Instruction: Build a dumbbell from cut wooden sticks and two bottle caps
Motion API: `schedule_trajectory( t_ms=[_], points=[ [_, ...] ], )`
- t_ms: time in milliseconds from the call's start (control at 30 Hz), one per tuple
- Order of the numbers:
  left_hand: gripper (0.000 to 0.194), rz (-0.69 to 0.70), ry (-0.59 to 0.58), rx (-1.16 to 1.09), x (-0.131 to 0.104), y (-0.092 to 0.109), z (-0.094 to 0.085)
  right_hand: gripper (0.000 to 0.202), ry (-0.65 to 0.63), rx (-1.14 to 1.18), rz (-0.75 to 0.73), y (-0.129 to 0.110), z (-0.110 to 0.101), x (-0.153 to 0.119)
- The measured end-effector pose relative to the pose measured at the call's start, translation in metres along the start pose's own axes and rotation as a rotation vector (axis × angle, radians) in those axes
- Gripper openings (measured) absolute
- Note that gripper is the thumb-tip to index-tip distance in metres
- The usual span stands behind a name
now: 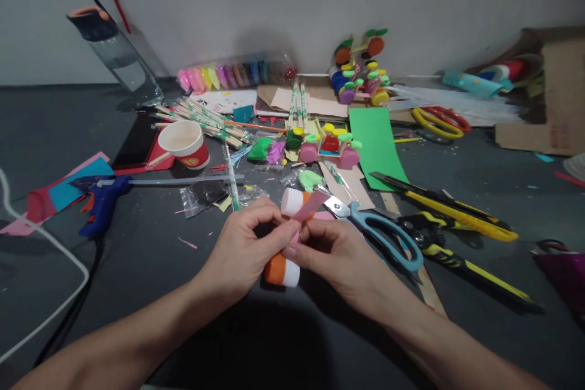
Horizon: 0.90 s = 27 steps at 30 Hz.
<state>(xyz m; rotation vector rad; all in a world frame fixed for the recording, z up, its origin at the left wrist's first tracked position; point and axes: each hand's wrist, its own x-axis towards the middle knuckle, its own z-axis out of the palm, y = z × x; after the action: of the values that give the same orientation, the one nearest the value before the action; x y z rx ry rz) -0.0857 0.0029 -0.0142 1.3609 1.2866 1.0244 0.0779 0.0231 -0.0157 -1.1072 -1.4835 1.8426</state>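
Both hands meet near the middle of the view. Between thumb and fingers, my left hand [256, 241] pinches a pink strip [311, 205]. My right hand [331, 250] is closed at the strip's lower part, its fingertips touching those of the left. Behind the fingers is a white and orange roll [292, 202], partly covered by the strip. A second orange and white roll [282, 271] shows just below the fingertips. Whether the rolls are joined is hidden by the fingers. Blue-handled scissors [388, 237] lie right beside my right hand.
A blue glue gun [106, 204] lies at left, near a paper cup [185, 143] and a water bottle [121, 58]. Cutters [461, 213] and pliers [457, 259] are at right. Small clay-wheeled models [329, 143], green paper [377, 146] and wrapped sticks [205, 119] are behind the hands.
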Motion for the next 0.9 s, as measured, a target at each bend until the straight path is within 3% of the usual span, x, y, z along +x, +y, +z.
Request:
schedule_trajectory(
  t_ms=[200,400,900],
  points=[
    [0.025,-0.080,-0.006,-0.097,0.0007,0.0008,0.0002,0.035,0.011,-0.028,-0.014,0.0001,-0.0022,-0.0002],
    [0.020,-0.261,-0.133,-0.356,0.0025,-0.0053,-0.0016,0.029,0.021,-0.058,-0.027,0.0016,-0.0036,-0.0017],
    [0.026,-0.251,-0.020,-0.212,0.0023,0.0001,-0.0007,0.029,-0.001,-0.095,-0.045,-0.0021,0.0004,-0.0029]
  ],
)
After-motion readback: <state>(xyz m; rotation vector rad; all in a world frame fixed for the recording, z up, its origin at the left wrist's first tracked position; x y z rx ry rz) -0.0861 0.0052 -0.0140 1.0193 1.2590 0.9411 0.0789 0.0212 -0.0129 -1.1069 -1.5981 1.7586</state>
